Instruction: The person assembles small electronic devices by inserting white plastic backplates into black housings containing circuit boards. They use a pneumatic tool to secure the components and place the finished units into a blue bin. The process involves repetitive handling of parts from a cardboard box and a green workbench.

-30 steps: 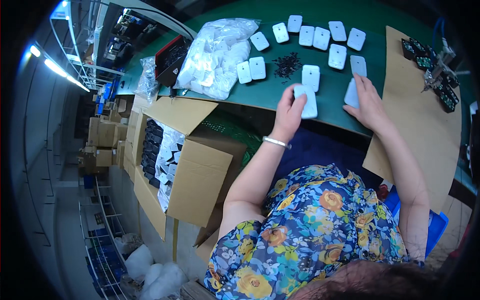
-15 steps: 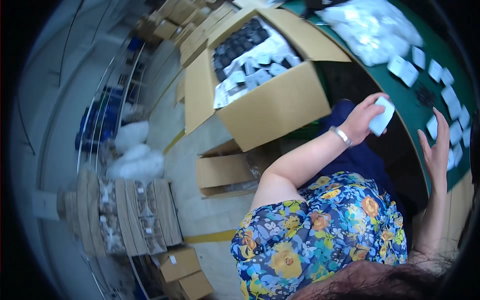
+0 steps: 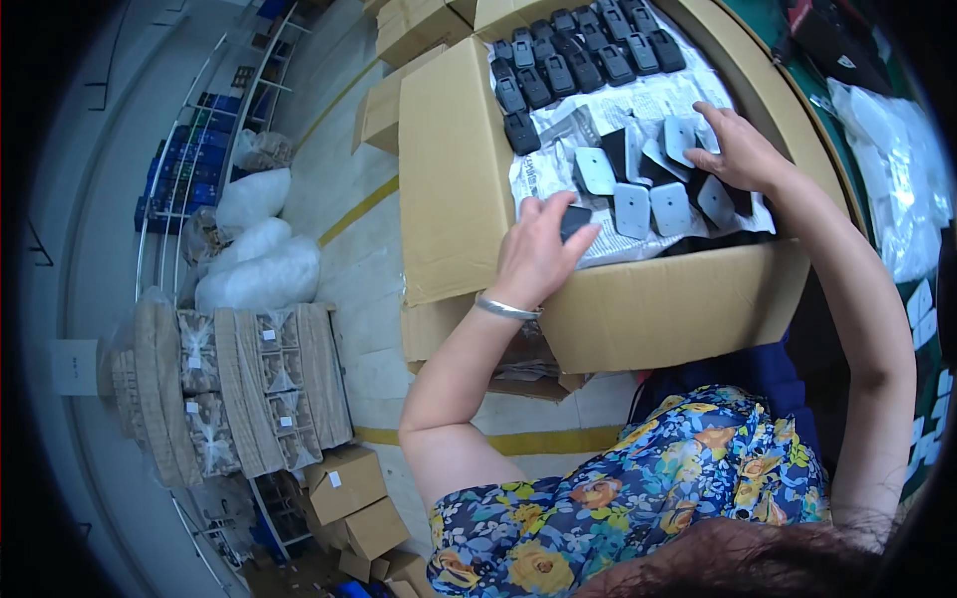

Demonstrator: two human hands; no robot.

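While both hands are over the open cardboard box [image 3: 678,311], left hand [image 3: 536,254] has its fingers curled around a dark flat piece [image 3: 574,223] near the front wall. Right hand [image 3: 743,149] has fingers spread at a white cover [image 3: 679,142]; cannot tell if gripped or just touched. More white covers [image 3: 631,210] on paper sheet [image 3: 653,100], black cases [image 3: 584,72] in rows behind. Plastic bag [image 3: 892,179] at right.

Pale floor [image 3: 374,299], yellow stripes [image 3: 538,441], grey wall [image 3: 90,189]
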